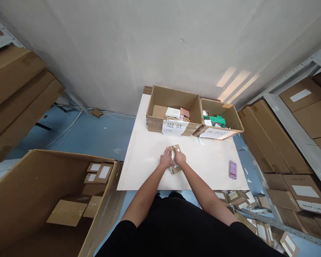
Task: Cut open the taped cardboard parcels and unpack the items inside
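A small cardboard parcel (176,169) is set down near the middle of the white table (143,167), where it is partly covered by both hands. The fingers of the left hand (166,158) are laid along the parcel's left side; whether it is gripped by them cannot be told. The right hand (179,157) is placed over the parcel's right side with its fingers curled, and whether anything is clasped in them cannot be told.

At the table's far edge, two open cardboard cartons are stood side by side. The left carton (154,125) is fronted by a paper sign (176,127) with Chinese characters, and green boxes (218,120) are contained in the right carton (216,106). A blurred purple item (232,169) is seen near the table's right edge. To the table's left, labelled parcels (104,172) are held in a large open carton (29,192).
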Available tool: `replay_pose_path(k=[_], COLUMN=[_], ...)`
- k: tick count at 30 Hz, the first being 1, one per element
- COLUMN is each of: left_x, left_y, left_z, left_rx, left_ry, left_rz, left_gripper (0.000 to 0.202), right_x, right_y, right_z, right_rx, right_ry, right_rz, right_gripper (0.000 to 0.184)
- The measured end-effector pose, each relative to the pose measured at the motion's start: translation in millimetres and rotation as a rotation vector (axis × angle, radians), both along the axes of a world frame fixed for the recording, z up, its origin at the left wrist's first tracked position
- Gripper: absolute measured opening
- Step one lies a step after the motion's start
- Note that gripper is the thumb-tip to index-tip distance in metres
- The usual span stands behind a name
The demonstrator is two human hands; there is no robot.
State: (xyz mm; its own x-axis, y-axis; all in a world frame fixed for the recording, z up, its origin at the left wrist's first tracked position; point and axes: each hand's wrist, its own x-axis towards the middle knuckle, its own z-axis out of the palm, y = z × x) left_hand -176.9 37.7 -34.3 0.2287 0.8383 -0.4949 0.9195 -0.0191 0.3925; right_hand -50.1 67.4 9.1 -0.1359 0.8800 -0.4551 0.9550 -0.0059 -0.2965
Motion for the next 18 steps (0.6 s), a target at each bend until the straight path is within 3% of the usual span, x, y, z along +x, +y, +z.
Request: replay_pose_path(k=[5,9,13,18], left_x=[-2.1,-0.6,-0.6,-2.7], left_y=[0.4,1.5,2.1,-1.0], left_z=[2.7,2.5,2.9,3.6], left_rx=[-0.001,-0.013,0.009,0.056], left_ry=[0.002,0.006,0.030,0.047], left_rz=[0.015,0.021,0.015,0.011], left_gripper=[0.119,0.121,0.120,0.118], right_x=[9.2,23.7,54.1,83.8], right_y=[-12.7,-27.2,-61.3,-105.8], right_z=[-2.2,5.8,10.6,11.0], right_rx=[-0.030,-0.079,-0.161,-0.177], right_ry=[-0.014,-0.064,-0.095,-0.076], right_rz=[-0.032,0.020,0.063,0.007], right_gripper=[0.081,0.072,0.059,0.065])
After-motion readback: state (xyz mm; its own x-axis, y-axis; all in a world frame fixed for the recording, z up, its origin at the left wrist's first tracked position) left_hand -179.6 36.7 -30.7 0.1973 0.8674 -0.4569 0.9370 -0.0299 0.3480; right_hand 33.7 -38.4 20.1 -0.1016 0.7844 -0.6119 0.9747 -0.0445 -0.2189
